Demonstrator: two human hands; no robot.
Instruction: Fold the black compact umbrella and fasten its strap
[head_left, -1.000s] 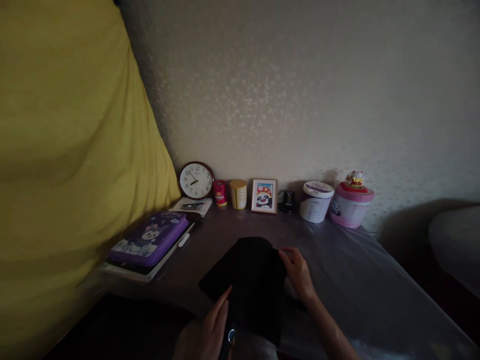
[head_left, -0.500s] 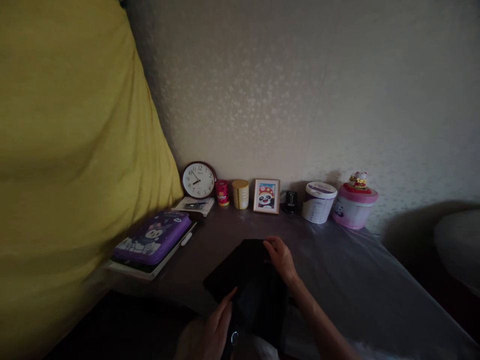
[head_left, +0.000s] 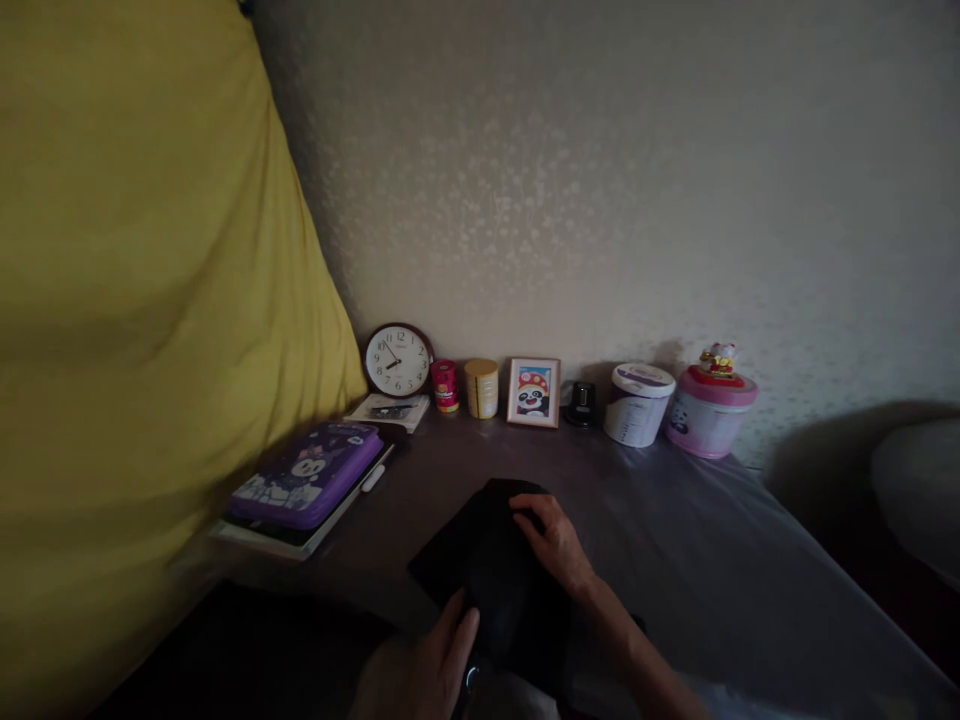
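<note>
A black, folded cloth item point(head_left: 487, 560) lies at the near edge of the table, too dark to tell its exact kind. My right hand point(head_left: 553, 542) is at its upper right side, thumb and fingers closed on the fabric. At its lower left edge, my left hand point(head_left: 442, 660) grips the cloth, with the thumb and forefinger showing and the other fingers hidden. Beside the left hand, a small shiny metal ring point(head_left: 471, 676) shows against dark material.
A purple cartoon case point(head_left: 307, 475) rests on a book at left, beside a yellow curtain point(head_left: 150, 250). Along the wall stand a clock point(head_left: 399, 360), a red can point(head_left: 445, 388), a yellow-lidded can point(head_left: 481, 390), a panda picture point(head_left: 533, 393), a white tub point(head_left: 639, 408) and a pink tub point(head_left: 709, 415).
My right hand has slid slightly left and down from the cloth's upper corner. My left thumb and forefinger have shifted on the lower edge. The objects along the wall are unchanged.
</note>
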